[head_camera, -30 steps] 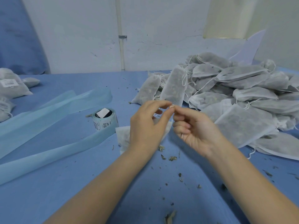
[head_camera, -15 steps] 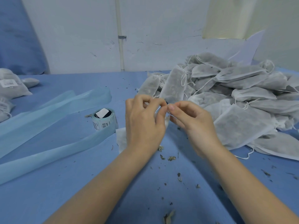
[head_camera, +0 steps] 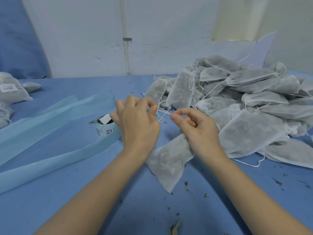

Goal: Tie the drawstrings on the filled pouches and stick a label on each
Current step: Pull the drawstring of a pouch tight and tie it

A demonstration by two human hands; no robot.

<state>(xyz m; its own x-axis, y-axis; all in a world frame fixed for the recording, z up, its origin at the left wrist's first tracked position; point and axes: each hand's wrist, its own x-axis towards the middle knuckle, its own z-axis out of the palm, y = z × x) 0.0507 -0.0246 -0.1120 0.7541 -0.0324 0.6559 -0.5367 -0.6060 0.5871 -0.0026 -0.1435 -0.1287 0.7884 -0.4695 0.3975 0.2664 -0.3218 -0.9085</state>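
A filled white pouch (head_camera: 167, 160) hangs below my hands, its lower corner close to the blue table (head_camera: 67, 192). My right hand (head_camera: 198, 131) grips the pouch's neck with curled fingers and pinches the white drawstring (head_camera: 163, 112) between thumb and forefinger. My left hand (head_camera: 137, 122) pinches the other end of the string, and the thin cords stretch between the two hands. A roll of labels (head_camera: 105, 127) stands just left of my left hand.
A large heap of filled pouches (head_camera: 245, 106) covers the right of the table. Several labelled pouches (head_camera: 10, 90) lie at the far left edge. Long strips of pale blue backing paper (head_camera: 50, 133) trail across the left. Dried herb crumbs are scattered in front.
My hands have drawn apart, stretching the drawstring between them. The pouch, earlier hidden behind my hands, has swung down to the right and now hangs under my right hand.
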